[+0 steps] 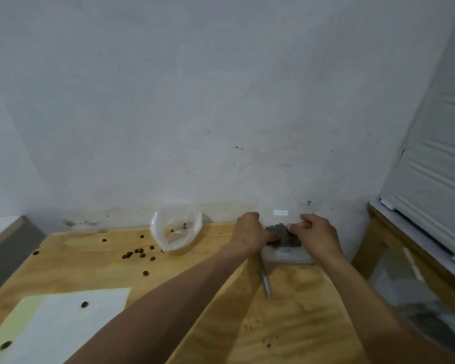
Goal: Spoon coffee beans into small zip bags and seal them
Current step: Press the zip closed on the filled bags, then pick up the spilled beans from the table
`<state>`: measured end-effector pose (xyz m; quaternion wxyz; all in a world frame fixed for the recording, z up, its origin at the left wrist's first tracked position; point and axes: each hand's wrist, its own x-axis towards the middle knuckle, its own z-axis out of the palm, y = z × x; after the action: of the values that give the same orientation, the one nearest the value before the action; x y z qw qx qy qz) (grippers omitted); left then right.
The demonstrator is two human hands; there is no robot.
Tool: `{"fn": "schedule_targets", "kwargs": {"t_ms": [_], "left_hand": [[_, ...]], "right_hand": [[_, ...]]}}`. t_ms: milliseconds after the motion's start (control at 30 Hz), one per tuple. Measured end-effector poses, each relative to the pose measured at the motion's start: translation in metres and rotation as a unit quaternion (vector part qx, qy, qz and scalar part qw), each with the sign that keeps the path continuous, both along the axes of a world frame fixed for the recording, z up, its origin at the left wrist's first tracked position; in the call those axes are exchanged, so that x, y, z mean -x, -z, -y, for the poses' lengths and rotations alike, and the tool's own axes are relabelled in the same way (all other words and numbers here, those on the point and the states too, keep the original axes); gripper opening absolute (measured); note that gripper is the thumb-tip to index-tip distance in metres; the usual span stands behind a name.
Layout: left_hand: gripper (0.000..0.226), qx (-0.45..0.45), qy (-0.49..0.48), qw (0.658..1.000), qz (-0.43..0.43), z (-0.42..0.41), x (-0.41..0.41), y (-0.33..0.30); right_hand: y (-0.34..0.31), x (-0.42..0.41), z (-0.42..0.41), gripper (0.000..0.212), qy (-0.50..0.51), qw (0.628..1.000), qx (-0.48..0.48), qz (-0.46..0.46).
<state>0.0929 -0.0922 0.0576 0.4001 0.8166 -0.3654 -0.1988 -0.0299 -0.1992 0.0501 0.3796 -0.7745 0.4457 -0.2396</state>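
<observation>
Both hands: left hand point(250, 232), right hand point(317, 236) pinch zip bag point(283, 236) | beans apparently inside | spoon point(265, 281) on table point(286, 311)

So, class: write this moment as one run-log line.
left hand: pinches zip bag | right hand: pinches same bag | spoon: on table | loose beans: scattered left

Soft, even, fairly dim light fills the frame with a cool grey cast and no glare. Shadows are faint. The whole picture is slightly blurred, most at lower right. Wide-angle distortion bends the lines along the right edge.
</observation>
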Motion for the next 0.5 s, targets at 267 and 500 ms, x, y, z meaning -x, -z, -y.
{"fn": "schedule_targets", "kwargs": {"t_ms": [267,500], "left_hand": [[0.050,-0.036,-0.001,0.999,-0.001,0.008,-0.004,0.002],[0.075,-0.016,-0.016,1.000,-0.006,-0.002,-0.006,0.009]], "right_hand": [[0.020,-0.001,0.005,0.059,0.006,0.999,-0.011,-0.034],[0.016,0.005,0.003,0.057,0.018,0.999,0.007,-0.027]]}}
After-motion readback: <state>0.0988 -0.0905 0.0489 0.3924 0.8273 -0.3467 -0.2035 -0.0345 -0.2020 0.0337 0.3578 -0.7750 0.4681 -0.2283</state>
